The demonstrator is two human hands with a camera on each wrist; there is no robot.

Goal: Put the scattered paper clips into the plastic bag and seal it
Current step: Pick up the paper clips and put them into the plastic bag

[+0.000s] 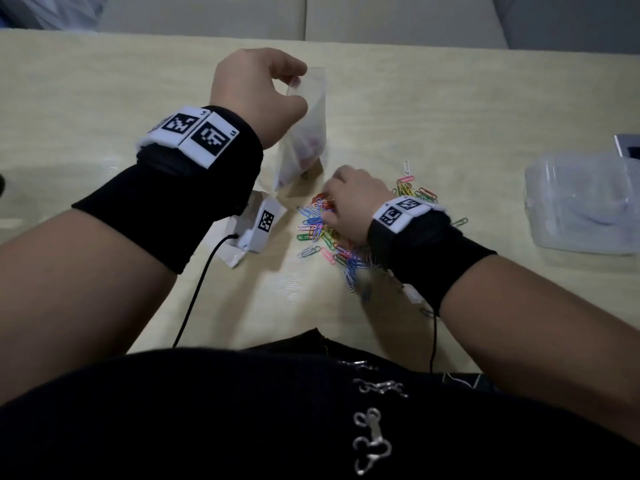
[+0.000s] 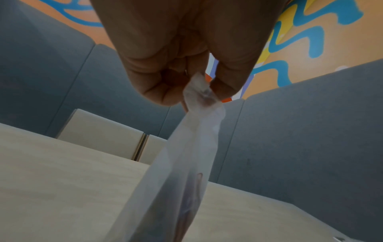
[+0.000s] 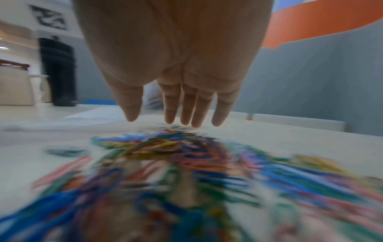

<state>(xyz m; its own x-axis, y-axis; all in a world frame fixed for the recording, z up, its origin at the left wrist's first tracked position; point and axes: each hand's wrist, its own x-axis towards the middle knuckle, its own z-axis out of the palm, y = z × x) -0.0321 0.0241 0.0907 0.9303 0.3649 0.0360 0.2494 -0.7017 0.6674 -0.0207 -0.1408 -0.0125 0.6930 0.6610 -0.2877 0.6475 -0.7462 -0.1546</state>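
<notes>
On the pale worktop (image 1: 104,84), seen from above:
Left hand (image 1: 256,88): raised over the worktop, grip pinching the top edge of the plastic bag (image 1: 306,133).
Plastic bag: hanging upright from that pinch, bottom touching the worktop, a few clips dimly visible inside.
Right hand (image 1: 353,206): lowered over the pile, grip spread, fingers (image 3: 187,108) straight and pointing down at it.
Paper clips (image 1: 322,230): many-coloured heap just beside the bag, under and around the right hand.
Far right: clear plastic box (image 1: 581,202), well apart from the heap.
</notes>
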